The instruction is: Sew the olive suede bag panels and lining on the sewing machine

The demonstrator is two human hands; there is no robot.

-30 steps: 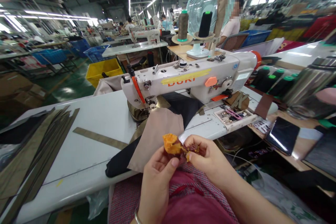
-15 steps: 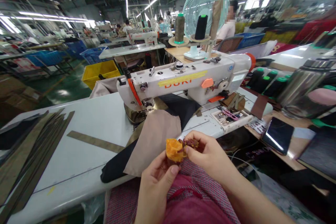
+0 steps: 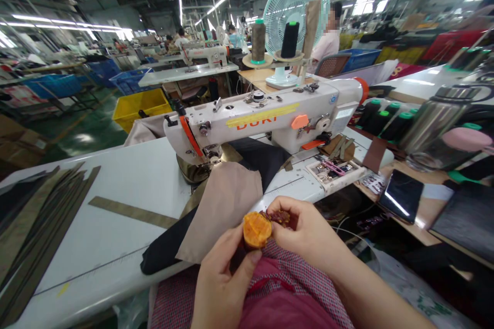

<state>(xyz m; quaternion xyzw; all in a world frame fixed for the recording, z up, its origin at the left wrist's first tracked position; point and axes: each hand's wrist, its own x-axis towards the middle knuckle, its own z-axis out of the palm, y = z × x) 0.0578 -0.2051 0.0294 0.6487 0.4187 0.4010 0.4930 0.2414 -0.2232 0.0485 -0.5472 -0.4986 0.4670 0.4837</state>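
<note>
A piece of orange-fleshed sweet potato (image 3: 257, 230) is pinched between the thumb and fingers of my left hand (image 3: 227, 267), above my lap. Its bare flesh faces up toward me. My right hand (image 3: 299, 226) is closed beside it on a strip of dark purple peel (image 3: 280, 218); whether the peel is still joined to the sweet potato I cannot tell. Just beyond my hands, beige fabric (image 3: 227, 205) and black fabric (image 3: 168, 241) hang over the table edge from under the sewing machine (image 3: 250, 118).
Olive fabric strips (image 3: 57, 205) lie on the white table (image 3: 139, 164) at left. A parts tray (image 3: 335, 177), a phone (image 3: 401, 194) and a steel flask (image 3: 436, 118) are at right. Behind the machine stand thread cones (image 3: 258, 43) and a fan (image 3: 295, 15); a person (image 3: 326, 41) sits beyond.
The sweet potato has turned so more of its orange flesh faces me. My right hand has stayed close beside it with the peel. The view has shifted slightly to the right.
</note>
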